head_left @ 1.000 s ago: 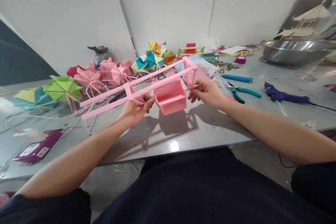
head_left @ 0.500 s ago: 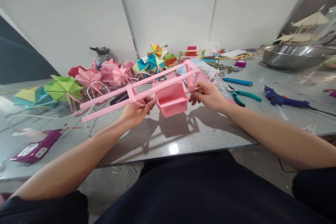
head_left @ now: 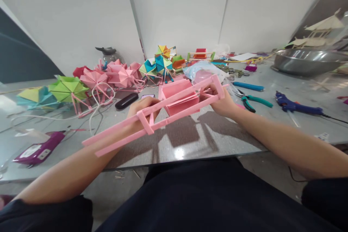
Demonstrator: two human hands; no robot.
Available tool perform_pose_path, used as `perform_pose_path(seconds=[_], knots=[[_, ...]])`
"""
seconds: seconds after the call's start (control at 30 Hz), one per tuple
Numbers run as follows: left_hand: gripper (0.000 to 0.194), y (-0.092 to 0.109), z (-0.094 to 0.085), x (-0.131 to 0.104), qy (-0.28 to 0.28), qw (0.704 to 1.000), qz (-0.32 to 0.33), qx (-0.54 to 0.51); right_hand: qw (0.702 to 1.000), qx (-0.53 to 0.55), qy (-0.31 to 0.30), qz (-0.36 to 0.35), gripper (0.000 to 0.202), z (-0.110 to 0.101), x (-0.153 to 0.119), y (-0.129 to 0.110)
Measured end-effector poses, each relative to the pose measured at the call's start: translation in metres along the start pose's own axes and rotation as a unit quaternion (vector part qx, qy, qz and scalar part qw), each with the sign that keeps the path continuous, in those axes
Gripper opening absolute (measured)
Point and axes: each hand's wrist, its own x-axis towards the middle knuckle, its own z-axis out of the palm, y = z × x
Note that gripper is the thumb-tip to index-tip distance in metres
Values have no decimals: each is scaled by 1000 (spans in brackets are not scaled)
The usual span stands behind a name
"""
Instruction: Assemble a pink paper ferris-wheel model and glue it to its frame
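Note:
Between my two hands, above the table's front part, hangs a pink frame of long sticks and crosspieces (head_left: 119, 127). A pink paddle wheel of flat boards (head_left: 181, 98) sits within it towards the right. My left hand (head_left: 143, 107) is closed at the left side of the wheel, its fingers partly behind the frame's crosspiece. My right hand (head_left: 217, 98) closes on the right end of the frame, near the wheel's axle; the frame hides some of its fingers. The long sticks reach out to the left, over my left forearm.
Several pink and green paddle wheels (head_left: 67, 88) stand at the back left. A purple power strip (head_left: 39, 148) and white cable lie left. On the right are green-handled pliers (head_left: 250, 101), a blue glue gun (head_left: 296, 105) and a steel bowl (head_left: 307, 61). A black case (head_left: 127, 100) lies behind my left hand.
The frame has tipped towards me: its long sticks now lie lower and nearer, in front of the wheel and my hands. Both hands still hold it. The view has shifted slightly.

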Motion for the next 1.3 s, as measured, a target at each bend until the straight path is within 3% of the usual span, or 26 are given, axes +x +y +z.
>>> perform_pose_path(seconds=[0.2,0.5,1.3], knots=[[9,12,-9,-2,36,996,73,21,1000,-4,-9,-14,28,0,-4,-4],[9,23,-12,0,37,996,78,22,1000,-9,-9,-23,35,0,-7,-13],[11,17,-13,-1,17,998,55,21,1000,3,-3,22,33,2,-7,-9]])
